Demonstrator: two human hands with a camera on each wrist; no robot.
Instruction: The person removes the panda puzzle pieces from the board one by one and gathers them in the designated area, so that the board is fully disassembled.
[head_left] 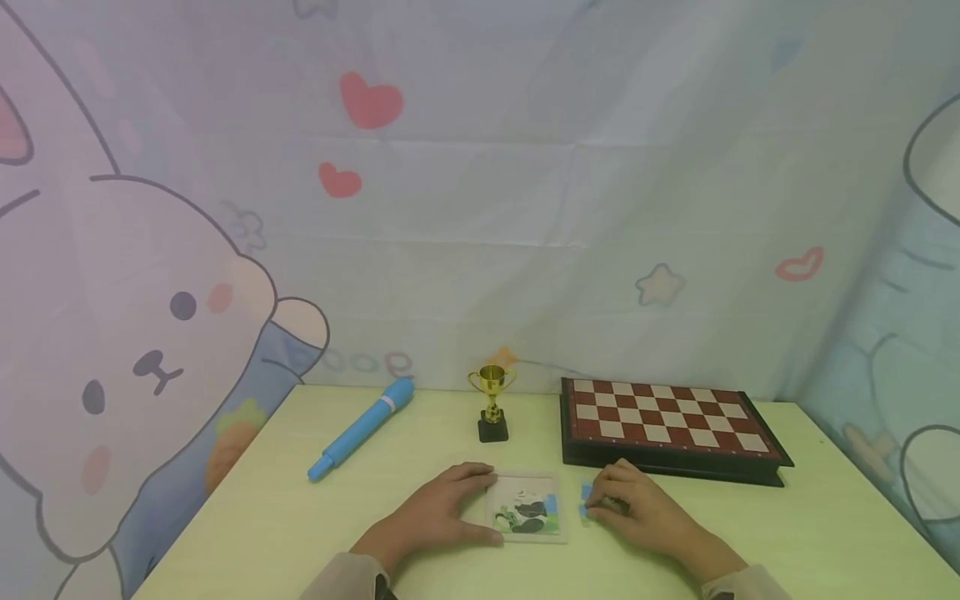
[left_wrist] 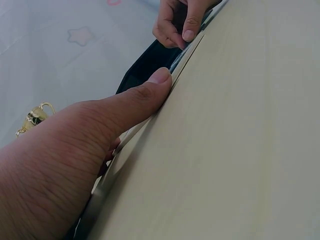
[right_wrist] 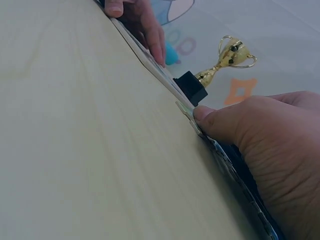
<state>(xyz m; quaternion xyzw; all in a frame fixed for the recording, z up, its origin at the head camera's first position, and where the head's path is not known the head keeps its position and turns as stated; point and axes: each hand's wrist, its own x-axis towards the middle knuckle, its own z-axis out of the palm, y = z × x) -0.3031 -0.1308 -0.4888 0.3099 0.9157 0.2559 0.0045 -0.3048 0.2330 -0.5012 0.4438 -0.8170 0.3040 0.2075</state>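
Note:
A small picture puzzle tray (head_left: 564, 510) with a pale border lies on the table, partly filled with a panda picture. My left hand (head_left: 442, 512) holds its left side, fingertips at the far corner and thumb at the near edge. In the left wrist view the left thumb (left_wrist: 135, 102) lies along the tray's edge. To the right of the tray, my right hand (head_left: 637, 508) pinches a puzzle piece (head_left: 615, 504), largely hidden by the fingers. Loose blue-and-green pieces (head_left: 586, 490) lie beside its fingertips. In the right wrist view the right thumb (right_wrist: 215, 122) touches flat pieces.
Behind the right hand stands a folded chessboard box (head_left: 675, 425) with red and white squares. A small gold trophy (head_left: 492, 404) on a black base is beyond the tray. At the far left lies a blue pen-shaped stick (head_left: 362, 429). A printed cloth (head_left: 480, 250) hangs along the table's back edge.

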